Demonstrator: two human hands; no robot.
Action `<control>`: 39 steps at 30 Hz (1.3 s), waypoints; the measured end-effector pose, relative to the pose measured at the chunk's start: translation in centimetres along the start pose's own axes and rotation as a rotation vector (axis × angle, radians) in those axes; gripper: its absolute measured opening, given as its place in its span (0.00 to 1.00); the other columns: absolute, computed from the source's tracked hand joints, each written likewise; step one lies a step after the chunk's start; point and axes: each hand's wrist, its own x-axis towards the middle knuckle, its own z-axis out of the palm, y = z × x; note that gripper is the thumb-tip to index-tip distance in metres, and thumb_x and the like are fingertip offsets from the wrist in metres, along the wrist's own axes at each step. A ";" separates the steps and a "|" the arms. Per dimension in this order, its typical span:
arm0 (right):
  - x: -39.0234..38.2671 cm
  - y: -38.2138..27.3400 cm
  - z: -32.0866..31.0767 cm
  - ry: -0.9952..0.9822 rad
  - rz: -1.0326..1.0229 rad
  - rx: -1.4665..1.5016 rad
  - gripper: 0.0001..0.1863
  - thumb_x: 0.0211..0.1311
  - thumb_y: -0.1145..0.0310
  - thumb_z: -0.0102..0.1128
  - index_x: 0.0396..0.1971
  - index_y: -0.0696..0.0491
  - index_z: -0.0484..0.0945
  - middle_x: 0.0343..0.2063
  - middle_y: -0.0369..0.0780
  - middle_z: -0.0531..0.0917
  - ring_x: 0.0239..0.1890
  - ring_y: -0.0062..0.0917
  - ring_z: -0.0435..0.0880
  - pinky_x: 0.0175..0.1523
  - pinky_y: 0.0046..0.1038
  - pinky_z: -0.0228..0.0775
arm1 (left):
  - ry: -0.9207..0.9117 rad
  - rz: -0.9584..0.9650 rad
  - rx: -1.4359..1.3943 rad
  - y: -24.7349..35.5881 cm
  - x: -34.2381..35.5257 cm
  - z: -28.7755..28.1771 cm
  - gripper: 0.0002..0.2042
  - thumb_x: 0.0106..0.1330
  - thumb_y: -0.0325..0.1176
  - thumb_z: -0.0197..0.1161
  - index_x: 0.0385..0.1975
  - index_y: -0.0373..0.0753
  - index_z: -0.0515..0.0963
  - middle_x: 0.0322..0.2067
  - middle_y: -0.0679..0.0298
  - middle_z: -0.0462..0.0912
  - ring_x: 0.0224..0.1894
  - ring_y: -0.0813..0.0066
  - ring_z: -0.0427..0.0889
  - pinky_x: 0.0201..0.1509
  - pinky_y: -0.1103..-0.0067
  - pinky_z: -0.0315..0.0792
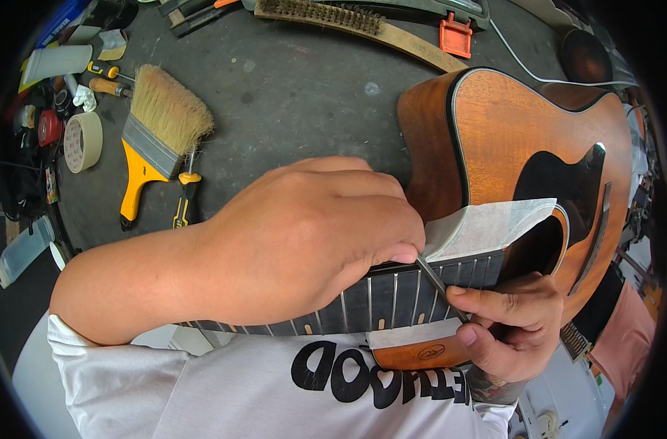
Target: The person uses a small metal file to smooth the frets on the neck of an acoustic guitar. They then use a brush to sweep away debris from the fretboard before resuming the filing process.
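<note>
An acoustic guitar (538, 117) with a brown wooden body lies in front of me, its dark fretboard (355, 307) running left across my lap. White masking tape (487, 227) covers the top along the fretboard's far side, and another strip lies along the near side. A slim grey metal file (435, 278) lies slantwise over the frets near the body. My left hand (326, 227), curled into a fist over the neck, grips its far end. Thumb and fingers of my right hand (516, 314) pinch its near end. Its tip inside my left hand is hidden.
On the dark workbench (289, 95) lie a wide yellow-handled paintbrush (154, 132), screwdrivers (187, 194) and a tape roll (83, 142). A wire brush (414, 47) lies at the back, beside an orange plastic piece (456, 35). A white cable (524, 66) runs behind the guitar.
</note>
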 end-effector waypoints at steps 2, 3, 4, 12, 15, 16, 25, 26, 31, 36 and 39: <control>0.0 0.0 0.1 0.008 0.005 -0.002 0.18 0.47 0.79 0.65 0.41 0.68 0.85 0.12 0.38 0.82 0.13 0.16 0.78 0.22 0.14 0.62 | 0.004 0.008 0.005 0.0 0.0 0.0 0.05 0.61 0.28 0.69 0.34 0.35 0.83 0.30 0.62 0.85 0.32 0.64 0.83 0.39 0.72 0.76; 0.0 -0.1 0.1 0.012 0.007 -0.004 0.18 0.46 0.79 0.65 0.41 0.68 0.85 0.12 0.38 0.82 0.13 0.16 0.77 0.22 0.14 0.62 | 0.008 0.009 0.006 0.0 -0.1 0.0 0.05 0.61 0.28 0.69 0.34 0.35 0.83 0.30 0.62 0.85 0.32 0.63 0.83 0.39 0.72 0.76; 0.0 -0.1 0.2 0.021 0.010 0.000 0.18 0.46 0.79 0.65 0.41 0.68 0.85 0.12 0.38 0.82 0.12 0.16 0.77 0.22 0.14 0.61 | 0.012 0.010 0.006 0.0 -0.1 0.0 0.05 0.60 0.27 0.69 0.34 0.35 0.82 0.30 0.62 0.84 0.32 0.63 0.83 0.39 0.72 0.76; 0.5 0.7 -0.1 -0.023 -0.113 0.068 0.18 0.51 0.85 0.65 0.46 0.66 0.84 0.11 0.38 0.81 0.10 0.11 0.74 0.16 0.15 0.57 | -0.008 0.052 0.094 0.3 -0.1 -0.2 0.06 0.58 0.25 0.70 0.33 0.35 0.82 0.28 0.62 0.82 0.31 0.64 0.82 0.37 0.71 0.75; 0.5 1.2 -0.1 -0.039 -0.163 0.122 0.18 0.51 0.86 0.64 0.45 0.67 0.84 0.11 0.38 0.81 0.09 0.11 0.73 0.16 0.15 0.57 | -0.029 0.063 0.076 0.7 -0.1 -0.5 0.05 0.58 0.25 0.69 0.33 0.35 0.82 0.28 0.62 0.82 0.31 0.64 0.82 0.37 0.71 0.74; 0.5 1.2 0.0 -0.024 -0.157 0.124 0.18 0.51 0.86 0.64 0.45 0.67 0.84 0.11 0.37 0.80 0.09 0.11 0.73 0.17 0.15 0.57 | -0.028 0.068 0.069 0.9 -0.2 -0.5 0.05 0.58 0.25 0.69 0.33 0.35 0.82 0.27 0.62 0.82 0.31 0.63 0.82 0.37 0.71 0.74; 0.2 0.5 0.2 0.028 -0.055 0.053 0.18 0.51 0.84 0.64 0.45 0.66 0.85 0.10 0.36 0.80 0.10 0.10 0.73 0.18 0.14 0.57 | 0.019 -0.003 0.043 0.2 0.1 0.1 0.04 0.61 0.26 0.68 0.34 0.35 0.82 0.27 0.63 0.83 0.32 0.64 0.82 0.38 0.72 0.75; 0.2 0.5 0.3 0.032 -0.057 0.060 0.18 0.52 0.84 0.64 0.45 0.66 0.85 0.10 0.37 0.80 0.10 0.10 0.74 0.18 0.14 0.58 | 0.018 0.000 0.043 0.2 0.1 0.1 0.04 0.61 0.26 0.68 0.34 0.35 0.82 0.27 0.63 0.83 0.32 0.64 0.82 0.38 0.72 0.75; 0.2 0.5 0.3 0.024 -0.057 0.067 0.18 0.52 0.84 0.64 0.45 0.65 0.85 0.10 0.38 0.80 0.10 0.10 0.74 0.18 0.13 0.59 | 0.020 0.014 0.037 0.2 0.0 0.1 0.04 0.61 0.27 0.69 0.34 0.36 0.82 0.27 0.64 0.83 0.31 0.64 0.82 0.38 0.72 0.75; 0.1 -0.1 0.5 0.060 0.041 0.046 0.17 0.48 0.75 0.66 0.39 0.67 0.86 0.11 0.37 0.80 0.12 0.14 0.76 0.21 0.14 0.61 | 0.010 0.027 0.067 0.2 0.0 -0.1 0.05 0.60 0.27 0.70 0.33 0.36 0.82 0.27 0.64 0.84 0.31 0.64 0.82 0.38 0.72 0.75; -0.1 -0.1 0.6 0.084 0.050 0.061 0.17 0.49 0.75 0.67 0.40 0.67 0.86 0.12 0.39 0.81 0.12 0.15 0.76 0.21 0.15 0.61 | 0.009 0.034 0.072 0.1 0.0 -0.1 0.05 0.59 0.27 0.70 0.32 0.36 0.82 0.27 0.64 0.83 0.31 0.64 0.82 0.38 0.72 0.74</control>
